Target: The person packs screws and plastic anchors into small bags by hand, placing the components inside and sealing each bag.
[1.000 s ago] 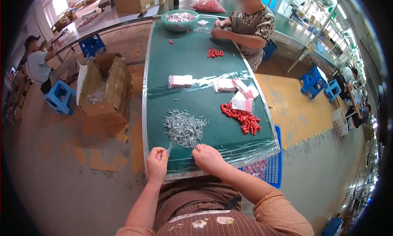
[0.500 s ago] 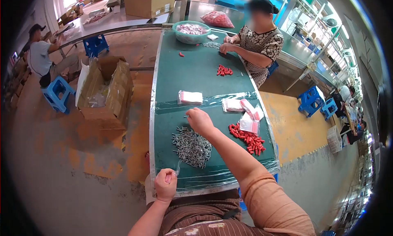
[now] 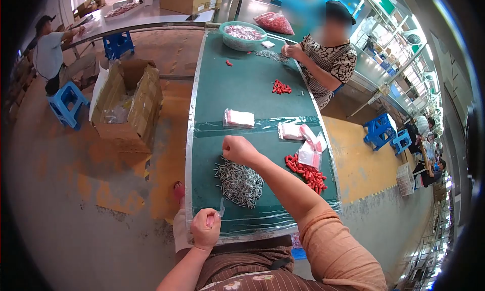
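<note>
Close to the near left corner of the table, my left hand (image 3: 205, 228) is closed around a small clear plastic bag (image 3: 222, 208), whose edge sticks out past the fingers. My right hand (image 3: 239, 150) is curled closed at the far side of a heap of grey metal screws (image 3: 241, 186). Whatever its fingers hold is hidden from view. To the right of my forearm lies a pile of red plastic plugs (image 3: 314, 179). Flat bags with red edges (image 3: 309, 153) partly cover that pile.
A stack of flat bags (image 3: 239, 118) lies beyond the screws. Across the green table (image 3: 217, 84), a co-worker (image 3: 331, 54) handles small parts near a filled basin (image 3: 244, 42). More red plugs (image 3: 281, 87) lie there. An open cardboard box (image 3: 126, 114) stands left on the floor.
My right hand has shifted slightly and its fingers are curled in more. The small piece at its fingertips no longer shows. My left hand keeps the bag. The co-worker's hands have drawn closer together.
</note>
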The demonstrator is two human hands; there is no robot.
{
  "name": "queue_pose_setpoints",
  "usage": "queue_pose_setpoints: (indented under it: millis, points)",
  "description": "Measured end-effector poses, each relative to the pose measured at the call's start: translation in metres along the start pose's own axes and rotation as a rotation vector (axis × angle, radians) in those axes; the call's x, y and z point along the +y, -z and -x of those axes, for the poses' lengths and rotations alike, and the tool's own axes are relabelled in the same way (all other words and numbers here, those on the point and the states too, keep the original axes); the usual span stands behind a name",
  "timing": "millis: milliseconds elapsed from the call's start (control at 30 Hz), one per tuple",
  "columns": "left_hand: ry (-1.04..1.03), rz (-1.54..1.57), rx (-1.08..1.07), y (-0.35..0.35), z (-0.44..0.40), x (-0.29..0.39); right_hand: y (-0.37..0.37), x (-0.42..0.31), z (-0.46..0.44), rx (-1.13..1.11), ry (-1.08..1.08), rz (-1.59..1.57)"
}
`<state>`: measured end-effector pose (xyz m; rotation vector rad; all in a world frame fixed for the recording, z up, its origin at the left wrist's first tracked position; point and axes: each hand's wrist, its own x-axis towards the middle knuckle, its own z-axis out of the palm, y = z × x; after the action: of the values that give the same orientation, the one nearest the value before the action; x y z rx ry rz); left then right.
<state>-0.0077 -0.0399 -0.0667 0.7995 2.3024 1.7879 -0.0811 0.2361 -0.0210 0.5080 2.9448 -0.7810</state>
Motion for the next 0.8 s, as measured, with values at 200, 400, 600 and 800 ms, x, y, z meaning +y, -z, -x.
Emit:
queue_pose_setpoints:
  millis: [200, 400, 600, 800]
  points:
    - [-0.017, 0.005, -0.001, 0.002, -0.002, 0.005, -0.012, -0.006, 0.004, 0.009, 0.048, 0.084]
    - [-0.028, 0.023, -0.001, 0.003, -0.003, 0.006, -0.017, -0.020, -0.001, -0.051, 0.025, 0.301]
    - [-0.009, 0.030, 0.001, 0.001, -0.002, 0.003, -0.017, -0.019, -0.002, -0.034, 0.009, 0.329]
    - [0.362, 0.018, -0.093, 0.005, -0.022, 0.014, 0.036, -0.027, 0.059, -0.064, 0.015, -0.166]
